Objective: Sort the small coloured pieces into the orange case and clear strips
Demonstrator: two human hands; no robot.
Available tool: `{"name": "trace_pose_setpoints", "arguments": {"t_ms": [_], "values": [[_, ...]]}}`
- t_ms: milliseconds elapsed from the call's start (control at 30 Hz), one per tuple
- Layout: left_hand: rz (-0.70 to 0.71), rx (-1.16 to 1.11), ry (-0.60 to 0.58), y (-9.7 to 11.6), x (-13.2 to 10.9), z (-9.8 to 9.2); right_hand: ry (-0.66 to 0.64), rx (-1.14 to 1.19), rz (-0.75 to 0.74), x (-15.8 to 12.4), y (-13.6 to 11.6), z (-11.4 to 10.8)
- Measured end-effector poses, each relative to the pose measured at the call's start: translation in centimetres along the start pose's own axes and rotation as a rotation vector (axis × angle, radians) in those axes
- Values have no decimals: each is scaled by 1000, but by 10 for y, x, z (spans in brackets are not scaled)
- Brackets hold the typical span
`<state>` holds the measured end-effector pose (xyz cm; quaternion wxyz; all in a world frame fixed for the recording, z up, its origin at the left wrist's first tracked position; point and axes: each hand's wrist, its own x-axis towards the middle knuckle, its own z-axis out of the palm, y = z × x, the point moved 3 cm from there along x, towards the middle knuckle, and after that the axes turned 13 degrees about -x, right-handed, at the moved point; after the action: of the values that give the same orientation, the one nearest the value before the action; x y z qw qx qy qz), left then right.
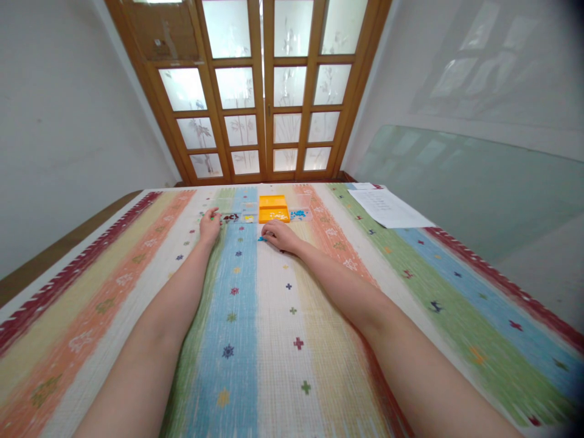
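Both my arms reach far forward over a striped, many-coloured cloth [274, 316]. My left hand [209, 225] rests knuckles up on the cloth, fingers curled, just before a clear compartment tray [237, 217] with small coloured pieces. My right hand [277, 233] lies with fingers bent down onto the cloth, pinching at a small blue piece [261, 239] by its fingertips. An orange box [273, 208] with yellow bits stands right behind that hand. More blue pieces [298, 214] lie in the clear tray to the box's right.
A printed sheet of paper [387, 207] lies at the far right of the cloth. A wooden door with frosted glass panes [260, 91] stands behind the table. White walls close in left and right, with a glass panel [479, 188] leaning on the right.
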<state>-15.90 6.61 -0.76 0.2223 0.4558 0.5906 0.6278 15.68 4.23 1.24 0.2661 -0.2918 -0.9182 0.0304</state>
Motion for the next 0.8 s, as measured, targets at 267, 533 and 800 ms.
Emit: {"name": "trace_pose_setpoints", "arguments": {"t_ms": [267,533,800], "values": [[81,68,-197,3,-8,15,246,181,425,-3,39,-18],[233,205,-478,22,-39,44,518,181,711,-23,92,-34],[566,399,-778,62,-89,80,473,-59,834,-38,113,-31]]}}
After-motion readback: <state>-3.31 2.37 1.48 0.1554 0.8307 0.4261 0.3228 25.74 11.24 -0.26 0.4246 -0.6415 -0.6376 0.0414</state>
